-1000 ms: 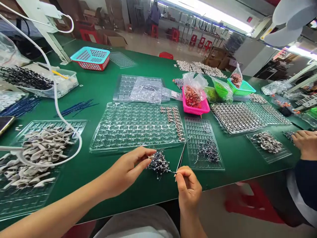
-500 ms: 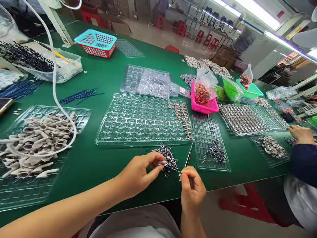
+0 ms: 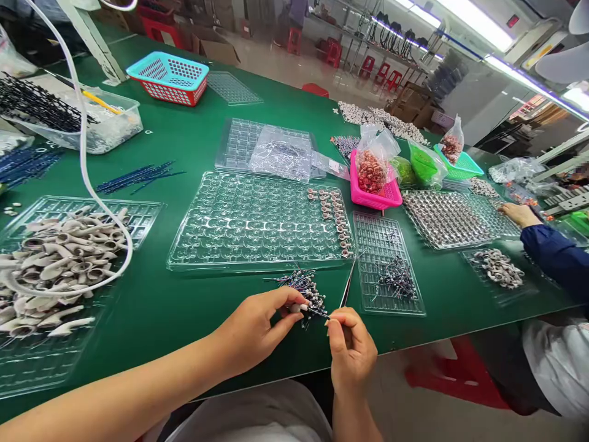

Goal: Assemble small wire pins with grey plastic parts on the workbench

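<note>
My left hand (image 3: 267, 322) is closed, thumb and forefinger pinching a small beige plastic shell piece (image 3: 301, 307). From this piece a thin dark wire (image 3: 319, 313) runs to my right hand (image 3: 352, 347), whose fingertips are closed on it. Metal tweezers (image 3: 348, 282) point up and away from behind the right hand; whether that hand grips them is hidden. Just beyond my hands lies a loose pile of short dark wires with pale ends (image 3: 313, 288). A clear compartment tray (image 3: 257, 264) stands farther back, with beige cup-shaped pieces (image 3: 340, 227) along its right side.
Left: beige shells (image 3: 69, 252) heaped on a tray, under a looping white tube (image 3: 83, 135). Right: a tray of small wires (image 3: 396, 276) and a pink basket (image 3: 375, 199). A co-worker's hand (image 3: 519, 215) reaches over a filled tray (image 3: 446, 218). Blue-and-red baskets (image 3: 170, 92) stand behind.
The view has shifted slightly, so the table appears farther left. The beige piece shows more between my left fingers. The co-worker's hand has moved left and away, over the filled tray.
</note>
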A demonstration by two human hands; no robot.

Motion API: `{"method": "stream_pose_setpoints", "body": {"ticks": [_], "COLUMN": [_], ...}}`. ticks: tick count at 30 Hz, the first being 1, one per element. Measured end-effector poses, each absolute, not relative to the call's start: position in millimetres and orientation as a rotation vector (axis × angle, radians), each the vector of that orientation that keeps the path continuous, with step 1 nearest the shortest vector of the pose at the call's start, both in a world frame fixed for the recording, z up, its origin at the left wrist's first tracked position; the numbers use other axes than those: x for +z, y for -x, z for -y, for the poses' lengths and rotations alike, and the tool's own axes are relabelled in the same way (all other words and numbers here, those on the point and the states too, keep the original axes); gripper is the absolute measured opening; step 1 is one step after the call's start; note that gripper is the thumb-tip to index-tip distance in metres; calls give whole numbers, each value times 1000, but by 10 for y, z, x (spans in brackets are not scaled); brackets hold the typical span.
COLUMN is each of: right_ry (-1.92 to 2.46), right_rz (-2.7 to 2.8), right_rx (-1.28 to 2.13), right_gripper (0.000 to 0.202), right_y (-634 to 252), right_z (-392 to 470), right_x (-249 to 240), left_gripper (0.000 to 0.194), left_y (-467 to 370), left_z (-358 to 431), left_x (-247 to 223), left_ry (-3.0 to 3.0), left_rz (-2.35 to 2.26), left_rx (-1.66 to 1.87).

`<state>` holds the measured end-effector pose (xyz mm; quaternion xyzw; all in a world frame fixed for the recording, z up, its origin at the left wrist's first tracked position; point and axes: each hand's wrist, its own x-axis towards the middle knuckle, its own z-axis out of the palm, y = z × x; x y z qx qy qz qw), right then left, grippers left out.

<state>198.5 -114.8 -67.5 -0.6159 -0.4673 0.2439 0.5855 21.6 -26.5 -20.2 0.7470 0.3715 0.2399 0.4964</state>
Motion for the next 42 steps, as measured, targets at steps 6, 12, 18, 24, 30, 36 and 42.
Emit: {"method": "stream_pose_setpoints", "body": {"ticks": [6,12,18,24,30,36,42], "right_ry": [1467,1479,1473,1479,1448,1458,1451], "right_rz": [1106,1119,1157,1249,1291,1322,1331], "right_rx": [612,614,573,542,557,582,585], "right_gripper": [8,9,8,9,9,10,10], "right_y": [-2004,-2011,-1995,-1974,-1969,-1967,-1962], "right_z": [1160,1162,1139,1125,1102,1094,1091], "right_x": [-678,-702,-673,-603,-588,-571,-561], "left_gripper": [19,20,19,17,18,19,23], "left_y": [-205,-203,-195,-210,-237,-246,-235], "left_z": [267,273,300,297,305,303,301], "left_x": [-237,-275,-273,-292,-312,-333,-364], "left_ry": [-1825,-1841,-1946,-2079,-2159,-2209,-2227], "left_rz": [-896,-892,-884,-819,-726,-688,-652], "left_rx": [599,620,682,823,893,905,919]}}
